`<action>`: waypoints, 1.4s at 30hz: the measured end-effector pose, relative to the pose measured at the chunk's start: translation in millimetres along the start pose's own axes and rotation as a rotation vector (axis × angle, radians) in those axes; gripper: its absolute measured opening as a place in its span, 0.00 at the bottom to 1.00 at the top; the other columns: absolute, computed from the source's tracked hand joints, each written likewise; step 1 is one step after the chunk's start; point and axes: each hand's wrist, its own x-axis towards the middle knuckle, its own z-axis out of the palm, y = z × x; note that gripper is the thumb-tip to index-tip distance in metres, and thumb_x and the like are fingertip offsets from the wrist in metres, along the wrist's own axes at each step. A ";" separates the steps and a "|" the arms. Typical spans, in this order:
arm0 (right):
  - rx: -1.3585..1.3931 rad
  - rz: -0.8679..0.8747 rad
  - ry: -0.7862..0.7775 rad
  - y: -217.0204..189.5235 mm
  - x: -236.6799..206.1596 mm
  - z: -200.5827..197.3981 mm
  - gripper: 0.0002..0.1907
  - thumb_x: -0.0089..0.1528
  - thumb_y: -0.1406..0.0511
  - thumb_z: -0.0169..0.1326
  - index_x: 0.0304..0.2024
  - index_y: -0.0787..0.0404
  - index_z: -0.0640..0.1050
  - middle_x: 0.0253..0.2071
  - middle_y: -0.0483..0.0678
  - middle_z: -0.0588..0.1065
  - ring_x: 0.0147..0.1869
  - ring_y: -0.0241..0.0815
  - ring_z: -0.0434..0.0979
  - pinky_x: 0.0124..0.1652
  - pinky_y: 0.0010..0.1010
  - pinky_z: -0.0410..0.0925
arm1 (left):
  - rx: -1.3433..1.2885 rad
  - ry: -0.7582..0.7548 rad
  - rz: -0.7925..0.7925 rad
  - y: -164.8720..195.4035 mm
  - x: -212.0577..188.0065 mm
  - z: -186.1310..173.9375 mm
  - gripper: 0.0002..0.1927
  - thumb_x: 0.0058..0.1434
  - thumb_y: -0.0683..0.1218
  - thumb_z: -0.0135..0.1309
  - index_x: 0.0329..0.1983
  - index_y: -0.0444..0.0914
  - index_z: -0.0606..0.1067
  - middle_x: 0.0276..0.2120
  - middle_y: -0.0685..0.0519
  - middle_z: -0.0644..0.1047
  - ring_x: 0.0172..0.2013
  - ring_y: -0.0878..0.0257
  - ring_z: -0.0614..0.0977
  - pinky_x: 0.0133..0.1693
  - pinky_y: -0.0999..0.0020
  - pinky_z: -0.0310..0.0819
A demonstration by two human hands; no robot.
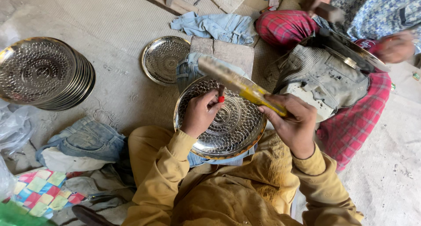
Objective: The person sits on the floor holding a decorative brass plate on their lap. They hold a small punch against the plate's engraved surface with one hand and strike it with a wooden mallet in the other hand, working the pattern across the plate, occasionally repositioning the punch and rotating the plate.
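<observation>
- Holding a small punch (220, 94) with a red band, the left hand (199, 114) has its fingers closed tight around it, tip down on the shiny plate (228, 129).
- Gripping a yellow-handled hammer (245, 88), the right hand (291, 121) is raised at 3 o'clock of the plate, fingers wrapped round the handle.
- The plate rests on a cloth-covered block (223, 50) in front of the person.
- A crooked hit could land on the left fingers.
- The punch could slip and scratch the pattern.
</observation>
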 end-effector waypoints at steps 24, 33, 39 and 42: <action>-0.008 -0.032 -0.044 -2.8 7.4 1.0 0.15 0.58 0.68 0.70 0.45 0.68 0.82 0.41 0.53 0.82 0.41 0.41 0.83 0.42 0.27 0.73 | -0.030 0.056 0.112 -4.5 -5.8 0.8 0.13 0.63 0.36 0.59 0.51 0.36 0.76 0.40 0.49 0.83 0.37 0.61 0.88 0.37 0.68 0.85; 0.003 -0.078 -0.067 -6.4 8.4 0.3 0.15 0.59 0.68 0.69 0.46 0.66 0.82 0.42 0.53 0.82 0.42 0.41 0.83 0.41 0.28 0.73 | 0.020 0.059 0.007 -4.9 -6.4 2.4 0.11 0.62 0.38 0.62 0.46 0.35 0.76 0.33 0.52 0.84 0.32 0.64 0.87 0.32 0.70 0.82; 0.004 -0.046 -0.028 -7.2 9.8 4.3 0.15 0.58 0.68 0.70 0.45 0.67 0.82 0.40 0.53 0.81 0.40 0.41 0.82 0.41 0.28 0.72 | -0.056 0.095 0.088 -2.1 -8.2 0.4 0.13 0.62 0.36 0.60 0.50 0.34 0.76 0.37 0.49 0.83 0.35 0.62 0.87 0.34 0.69 0.82; -0.027 -0.022 -0.152 -6.0 10.1 2.9 0.16 0.55 0.69 0.70 0.44 0.68 0.83 0.38 0.53 0.81 0.36 0.42 0.81 0.38 0.28 0.71 | -0.083 0.102 0.103 -0.4 -9.1 0.8 0.13 0.62 0.36 0.60 0.50 0.34 0.76 0.38 0.49 0.83 0.36 0.62 0.87 0.35 0.69 0.82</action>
